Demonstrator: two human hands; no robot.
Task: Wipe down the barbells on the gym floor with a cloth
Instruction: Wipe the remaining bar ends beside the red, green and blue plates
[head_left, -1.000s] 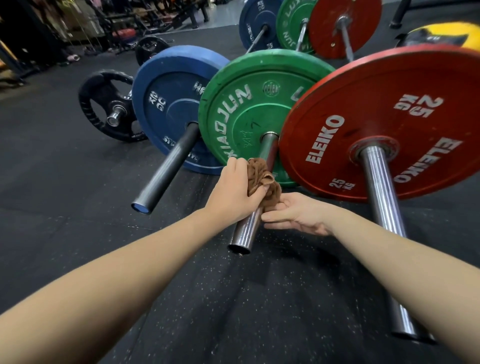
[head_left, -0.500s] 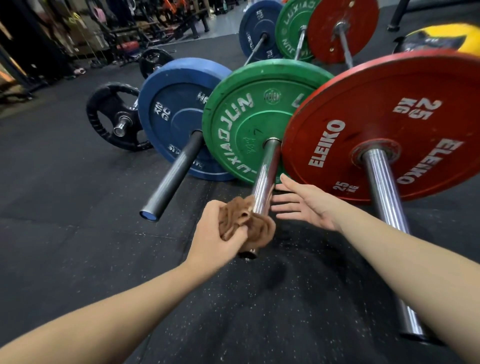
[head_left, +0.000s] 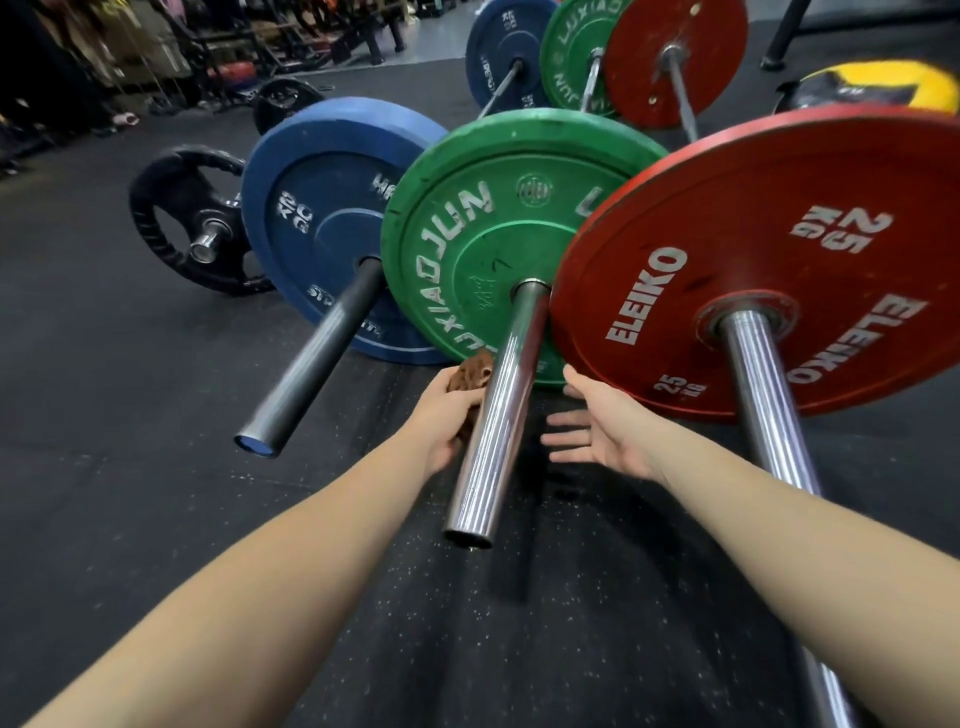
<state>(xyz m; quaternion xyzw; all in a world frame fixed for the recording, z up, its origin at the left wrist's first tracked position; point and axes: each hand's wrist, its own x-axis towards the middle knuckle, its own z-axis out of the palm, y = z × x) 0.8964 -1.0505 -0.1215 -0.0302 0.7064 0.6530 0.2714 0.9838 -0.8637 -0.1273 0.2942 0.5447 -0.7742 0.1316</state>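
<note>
Far left: a black plate (head_left: 156, 228) stands on the rubber floor (head_left: 104, 415). Next to it is a blue plate (head_left: 311, 208), its dark sleeve (head_left: 311, 364) pointing toward me.

Centre: my left hand (head_left: 441, 421) is low at the left side of the chrome sleeve (head_left: 498, 415) of the green plate (head_left: 467, 223) barbell. My fingers are curled round a bunched brown cloth (head_left: 470, 371). The cloth shows just above my hand at the sleeve's edge, and the sleeve hides the rest. I cannot tell whether the cloth touches the metal.

Right of that sleeve: my right hand (head_left: 602, 431), palm turned inward, fingers straight and spread, holds nothing and is clear of the bar. It sits below the rim of the red plate (head_left: 779, 218), whose own chrome sleeve (head_left: 763, 405) runs to the lower right.
</note>
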